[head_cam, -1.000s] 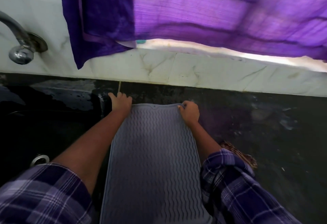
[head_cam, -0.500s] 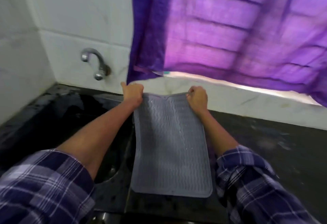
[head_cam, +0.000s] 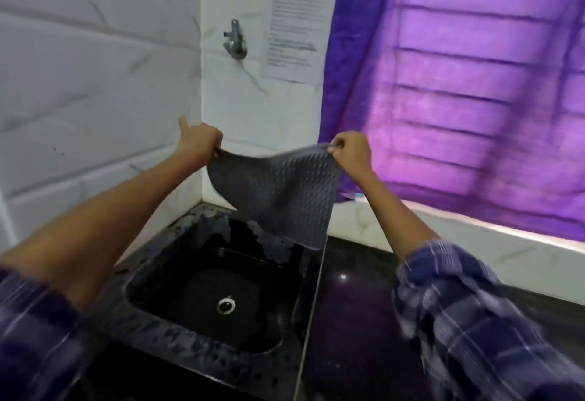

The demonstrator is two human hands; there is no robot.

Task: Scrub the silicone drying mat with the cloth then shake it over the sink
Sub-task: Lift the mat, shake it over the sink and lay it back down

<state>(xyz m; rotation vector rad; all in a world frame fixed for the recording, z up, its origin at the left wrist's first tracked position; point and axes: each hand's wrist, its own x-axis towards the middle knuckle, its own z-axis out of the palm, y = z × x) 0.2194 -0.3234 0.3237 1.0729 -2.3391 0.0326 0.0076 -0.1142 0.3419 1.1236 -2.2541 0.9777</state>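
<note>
A purple curtain (head_cam: 459, 90) hangs over the window at the far right. Left of it, a printed paper sheet (head_cam: 296, 25) is stuck to the white tiled wall (head_cam: 95, 84), with a metal tap (head_cam: 235, 40) just beside it. A dark countertop (head_cam: 357, 321) lies near right.

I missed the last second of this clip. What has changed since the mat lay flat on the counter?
Both hands lifted the mat off the counter and swung it left; it now hangs in the air above the sink. Unchanged: the left hand and right hand keep their grip on its top corners.
</note>
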